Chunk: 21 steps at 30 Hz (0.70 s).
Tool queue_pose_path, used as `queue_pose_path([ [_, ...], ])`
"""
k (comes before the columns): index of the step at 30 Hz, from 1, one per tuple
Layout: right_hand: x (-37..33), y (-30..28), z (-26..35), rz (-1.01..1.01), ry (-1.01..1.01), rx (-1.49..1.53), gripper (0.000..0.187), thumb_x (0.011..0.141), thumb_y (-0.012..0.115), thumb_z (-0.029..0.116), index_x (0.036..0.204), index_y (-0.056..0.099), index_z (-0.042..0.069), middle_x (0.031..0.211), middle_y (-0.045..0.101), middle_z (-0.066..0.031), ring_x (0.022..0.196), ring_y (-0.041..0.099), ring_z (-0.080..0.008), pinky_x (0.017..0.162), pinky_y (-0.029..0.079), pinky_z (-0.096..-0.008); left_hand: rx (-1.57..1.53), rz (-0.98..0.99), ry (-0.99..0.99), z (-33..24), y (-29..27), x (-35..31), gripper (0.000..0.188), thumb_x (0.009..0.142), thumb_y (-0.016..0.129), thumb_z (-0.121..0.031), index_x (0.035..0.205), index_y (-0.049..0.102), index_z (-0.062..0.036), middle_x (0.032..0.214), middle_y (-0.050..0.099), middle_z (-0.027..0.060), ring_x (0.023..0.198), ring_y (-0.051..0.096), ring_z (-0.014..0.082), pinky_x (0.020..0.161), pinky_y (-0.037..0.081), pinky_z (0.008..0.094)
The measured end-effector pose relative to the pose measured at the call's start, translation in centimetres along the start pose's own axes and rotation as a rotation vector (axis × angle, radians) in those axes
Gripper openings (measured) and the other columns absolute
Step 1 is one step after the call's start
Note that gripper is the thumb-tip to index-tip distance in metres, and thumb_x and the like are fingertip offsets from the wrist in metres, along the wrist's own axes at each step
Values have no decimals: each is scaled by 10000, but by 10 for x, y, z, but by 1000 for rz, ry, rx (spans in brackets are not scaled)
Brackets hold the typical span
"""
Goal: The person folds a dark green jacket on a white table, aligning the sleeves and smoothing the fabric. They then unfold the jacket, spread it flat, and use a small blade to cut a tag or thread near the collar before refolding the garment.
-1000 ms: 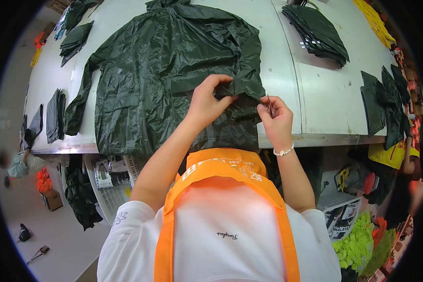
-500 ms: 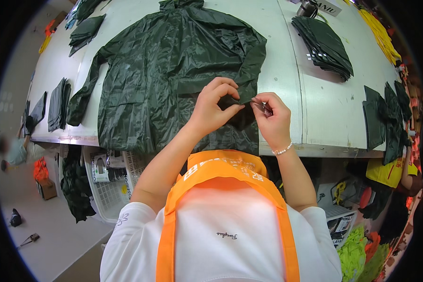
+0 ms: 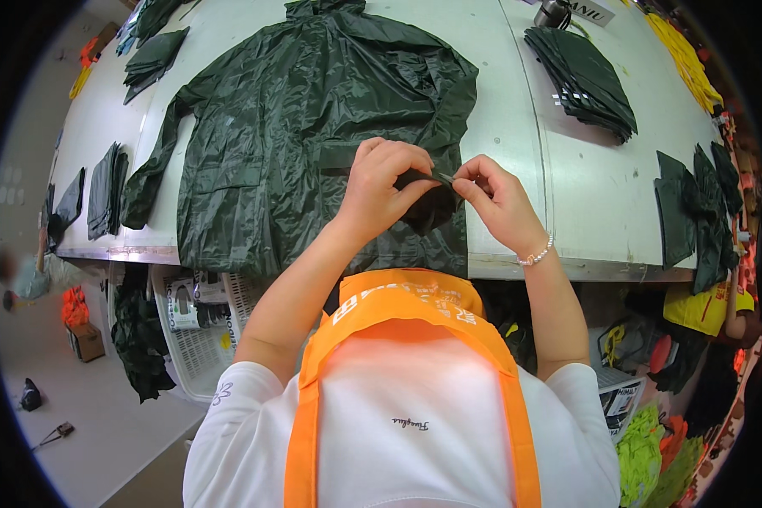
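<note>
A dark green rain jacket (image 3: pixel 262 144) is spread on the white table, collar at the far side and hem near me. Its right-hand sleeve is bent down toward me, and its end, the sleeve cuff (image 3: pixel 430 207), is between my hands. My left hand (image 3: pixel 383 184) is closed on the cuff, thumb and fingers pinching its edge. With thumb and forefinger, my right hand (image 3: pixel 498 196) pinches the same edge from the right. The cuff's dark opening hangs below the pinched edge. Any small part between the fingertips is hidden.
Folded dark green garments (image 3: pixel 580 80) lie at the far right, with more stacks (image 3: pixel 107 190) along the left. Others hang over the right edge (image 3: pixel 707 212). Below the table stands a white plastic basket (image 3: pixel 190 356). Other people are at both sides.
My right hand has shifted slightly right and its wrist has swung outward. The cuff edge is now stretched between both hands, its opening showing more. The jacket body stays put.
</note>
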State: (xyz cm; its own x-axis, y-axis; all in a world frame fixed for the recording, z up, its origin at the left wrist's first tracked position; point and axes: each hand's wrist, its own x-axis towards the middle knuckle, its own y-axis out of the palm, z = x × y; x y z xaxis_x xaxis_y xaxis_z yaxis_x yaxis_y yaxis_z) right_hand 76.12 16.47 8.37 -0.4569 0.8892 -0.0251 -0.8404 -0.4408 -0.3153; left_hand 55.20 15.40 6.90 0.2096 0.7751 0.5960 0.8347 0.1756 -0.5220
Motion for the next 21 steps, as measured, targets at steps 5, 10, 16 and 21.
queue_pose_path([
  [5, -1, 8, 2, -153, -11, 93, 140, 878, 639, 115, 941, 578, 6, 780, 578, -4, 690, 512, -62, 626, 440, -206, -89, -50, -143, 0, 3, 3, 178, 701, 739, -41, 854, 651, -64, 859, 675, 29, 805, 619, 173, 765, 437, 256],
  [10, 5, 21, -9, -268, -116, 12, 142, 869, 650, 99, 961, 619, -3, 750, 580, 28, 679, 493, -36, 620, 423, -184, -436, 142, -534, 8, 1, 5, 122, 842, 660, -121, 891, 656, -9, 852, 679, 20, 781, 612, 102, 702, 453, 228],
  [16, 8, 10, -3, -196, 45, 317, 129, 843, 681, 81, 955, 667, 20, 769, 615, 39, 671, 480, -8, 567, 380, -164, -1164, 183, -916, 15, -1, 7, 219, 913, 575, -191, 891, 666, 7, 848, 684, 44, 746, 629, 90, 690, 485, 229],
  [21, 0, 14, 18, -302, -281, -141, 210, 746, 733, -4, 941, 685, 57, 827, 603, 22, 646, 508, -42, 543, 402, -183, -1079, 192, -919, 12, -2, 11, 213, 901, 585, -164, 846, 681, 17, 805, 676, 38, 710, 602, 72, 662, 458, 213],
])
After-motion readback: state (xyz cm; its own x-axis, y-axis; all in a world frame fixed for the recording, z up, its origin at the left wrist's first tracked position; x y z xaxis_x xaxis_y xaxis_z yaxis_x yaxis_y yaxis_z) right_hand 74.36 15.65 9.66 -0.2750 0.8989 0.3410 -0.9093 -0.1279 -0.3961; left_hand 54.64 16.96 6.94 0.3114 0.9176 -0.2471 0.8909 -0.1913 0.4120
